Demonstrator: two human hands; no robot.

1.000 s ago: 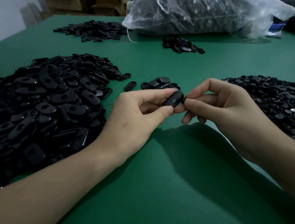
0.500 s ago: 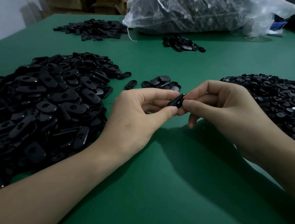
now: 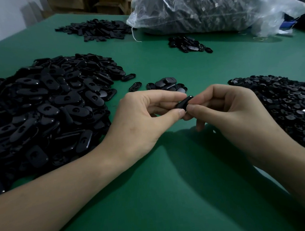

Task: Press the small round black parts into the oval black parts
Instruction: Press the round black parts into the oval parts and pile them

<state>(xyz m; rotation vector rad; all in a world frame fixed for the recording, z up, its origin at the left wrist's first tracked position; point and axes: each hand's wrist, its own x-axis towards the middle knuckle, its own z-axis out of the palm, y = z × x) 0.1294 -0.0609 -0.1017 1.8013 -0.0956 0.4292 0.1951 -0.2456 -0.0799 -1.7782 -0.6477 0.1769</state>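
Head view: a green bench (image 3: 172, 195) fills most of the frame, w/ a pale wall at upper left and cardboard boxes (image 3: 91, 1) along the top edge behind it.

Left side of frame: a big heap of oval black parts (image 3: 43, 109), glossy, many showing a hole or recess in the face. A few loose ovals trail off its right edge toward centre. Just above the hands, centre frame, sits a small cluster of ovals (image 3: 167, 86). Right edge of frame: a flatter heap of small round black parts (image 3: 289, 104), a couple glinting silver.

Top centre-right: a large clear plastic bag (image 3: 212, 8), stuffed w/ dark pieces, lying on its side. In front of it, a small pile of black parts (image 3: 188, 45). Upper left-centre, another flat scatter of black pieces (image 3: 97, 30); shapes too small to tell.

Centre of frame: both bare forearms come in from the bottom corners and meet. Left hand (image 3: 141, 121) pinches one oval black part (image 3: 184, 102) between thumb and forefinger, fingers narrow and closed on it; the part is tilted, edge-on to the camera, held above the bench. Right hand (image 3: 228, 113) meets it from the right, thumb tip and forefinger pressed to the same part's right side, other fingers curled under. Whether a round part is between the right fingers and the oval can't be told; that spot is hidden by fingertips.

Shadows of both arms fall on the bench below the hands.
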